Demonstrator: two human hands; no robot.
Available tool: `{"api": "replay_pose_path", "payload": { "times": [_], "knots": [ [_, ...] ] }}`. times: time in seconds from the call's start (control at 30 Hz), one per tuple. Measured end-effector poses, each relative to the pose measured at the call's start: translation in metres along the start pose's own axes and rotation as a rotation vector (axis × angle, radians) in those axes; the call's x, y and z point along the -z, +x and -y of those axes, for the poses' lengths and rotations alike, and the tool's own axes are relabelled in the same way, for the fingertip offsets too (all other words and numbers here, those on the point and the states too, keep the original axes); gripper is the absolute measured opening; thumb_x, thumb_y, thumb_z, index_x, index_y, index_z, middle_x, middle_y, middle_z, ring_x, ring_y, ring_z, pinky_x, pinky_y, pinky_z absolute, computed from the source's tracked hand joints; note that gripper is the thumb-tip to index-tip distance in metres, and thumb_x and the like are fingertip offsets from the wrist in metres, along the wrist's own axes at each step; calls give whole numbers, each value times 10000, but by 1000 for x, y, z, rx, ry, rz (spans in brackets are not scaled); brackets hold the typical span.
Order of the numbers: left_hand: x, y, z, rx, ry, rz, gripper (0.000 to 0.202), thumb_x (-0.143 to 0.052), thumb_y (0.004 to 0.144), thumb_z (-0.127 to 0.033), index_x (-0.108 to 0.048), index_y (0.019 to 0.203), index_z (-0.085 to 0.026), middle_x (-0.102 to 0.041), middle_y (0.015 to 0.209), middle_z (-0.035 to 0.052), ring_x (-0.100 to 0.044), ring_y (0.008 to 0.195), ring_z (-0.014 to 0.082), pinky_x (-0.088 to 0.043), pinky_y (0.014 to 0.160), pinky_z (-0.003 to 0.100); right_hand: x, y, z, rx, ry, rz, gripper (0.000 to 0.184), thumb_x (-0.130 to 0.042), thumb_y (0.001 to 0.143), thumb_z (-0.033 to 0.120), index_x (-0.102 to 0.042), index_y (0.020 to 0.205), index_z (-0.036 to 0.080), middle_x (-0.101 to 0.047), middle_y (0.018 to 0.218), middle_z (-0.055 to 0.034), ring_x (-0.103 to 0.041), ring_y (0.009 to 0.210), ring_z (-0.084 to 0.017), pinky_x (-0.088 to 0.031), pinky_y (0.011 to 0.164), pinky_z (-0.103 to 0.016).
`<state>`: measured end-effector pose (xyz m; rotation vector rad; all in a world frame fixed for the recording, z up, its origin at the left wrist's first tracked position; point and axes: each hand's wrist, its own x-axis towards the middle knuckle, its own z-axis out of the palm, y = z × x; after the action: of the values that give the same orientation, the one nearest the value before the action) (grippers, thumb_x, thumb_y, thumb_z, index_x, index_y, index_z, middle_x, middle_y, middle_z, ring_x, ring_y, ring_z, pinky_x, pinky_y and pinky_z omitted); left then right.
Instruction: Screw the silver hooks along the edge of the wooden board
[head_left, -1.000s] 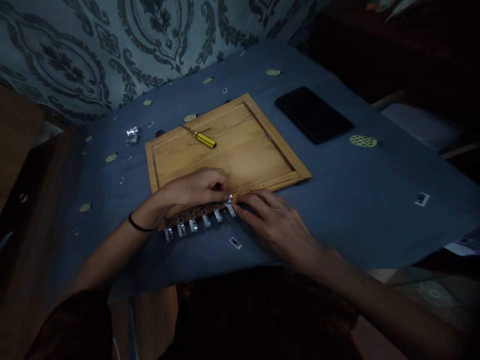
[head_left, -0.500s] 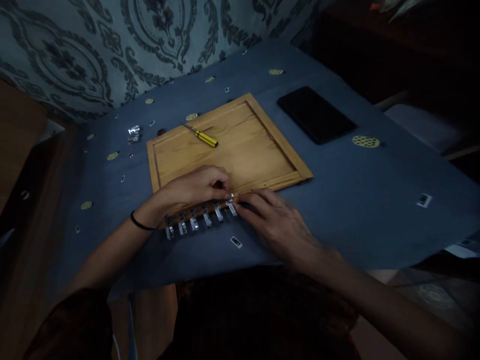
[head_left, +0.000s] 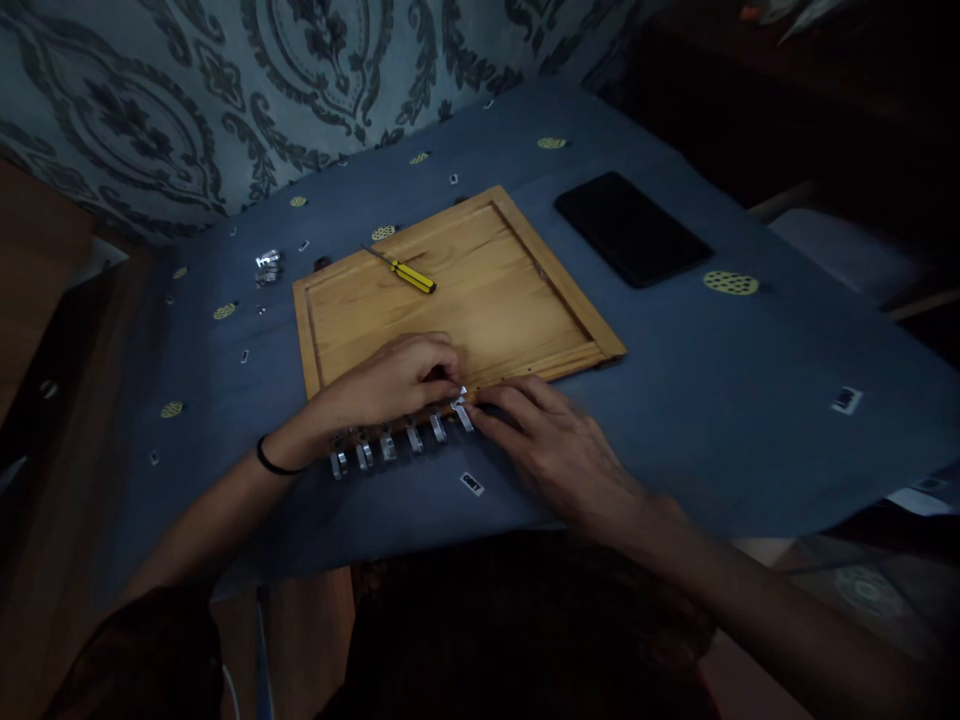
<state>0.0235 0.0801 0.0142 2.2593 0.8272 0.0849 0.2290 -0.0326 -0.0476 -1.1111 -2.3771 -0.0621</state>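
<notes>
Five metal clips [head_left: 387, 446]: in a row along the near edge of the wooden board [head_left: 480, 310], free ends out past that edge.
Sixth clip [head_left: 464, 414]: same edge, just right of the row, between the hands; long axis crosses the edge, roughly square to it, free end pointing outward from the board.
Right hand [head_left: 555, 440]: by the board's near edge, right of the sixth clip; fingertips against it. Firm grip or mere contact, cannot tell.
Left hand [head_left: 405, 375]: over the board's near part, thumb and forefinger pinched, apparently on the clip's upper end.
Clip step: judged to be positioning at the edge.
Next at clip: probably calls for a steady, square hold, in line with the row.
Screwdriver [head_left: 412, 276]: on the board's far part, untouched, tip toward the far edge.
Loose metal pieces [head_left: 268, 267]: left of the board, apart from it.
Black slab [head_left: 630, 230]: right of the board, lying flat.
Patterned wall [head_left: 315, 60]: beyond the board.
</notes>
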Motion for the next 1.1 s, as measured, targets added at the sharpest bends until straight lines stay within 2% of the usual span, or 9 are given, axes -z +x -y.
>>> {"api": "replay_pose_path", "payload": {
  "times": [0.2,0.4,0.57,0.77,0.93,1.1],
  "knots": [
    [-1,-3,-7,-61,133,11,130,-599,956,-139,-603,830,-168,-594,869,14,-572,808,154,-424,732,277,0,1,0,16,-18,-40,319,-549,932,18,-710,1177,143,-727,1109,-98,-567,1053,-235,-566,824,-333],
    [0,-5,-12,-87,190,26,132,-576,963,-129,-599,842,-174,-610,909,32,-588,851,169,-441,772,294,0,0,0,2,-21,-6,312,-576,932,35,-716,1183,158,-718,1116,-103,-553,1064,-233,-548,827,-325],
    [3,-2,-8,-116,138,54,136,-589,952,-127,-594,825,-177,-600,878,16,-578,809,153,-427,738,279,-1,0,0,14,-10,-14,324,-592,918,27,-709,1199,140,-715,1119,-112,-553,1071,-243,-554,827,-339],
    [2,1,-2,-82,66,56,91,-655,913,-129,-630,839,-175,-605,858,-1,-584,798,142,-417,733,266,-1,0,0,19,-32,-38,285,-566,949,49,-705,1178,143,-729,1109,-101,-563,1049,-241,-568,808,-341],
    [2,-1,-2,-52,29,49,75,-657,919,-152,-655,845,-166,-622,852,4,-587,788,140,-419,733,267,-1,0,0,13,-22,-4,316,-566,945,49,-696,1212,158,-727,1127,-98,-567,1052,-238,-569,838,-353],
    [3,-4,-1,-47,29,67,66,-643,936,-191,-663,875,-173,-655,858,10,-608,808,150,-430,741,267,-2,1,0,14,-43,-37,286,-563,955,53,-694,1186,161,-729,1091,-86,-567,1034,-234,-564,847,-341]
  ]
}}
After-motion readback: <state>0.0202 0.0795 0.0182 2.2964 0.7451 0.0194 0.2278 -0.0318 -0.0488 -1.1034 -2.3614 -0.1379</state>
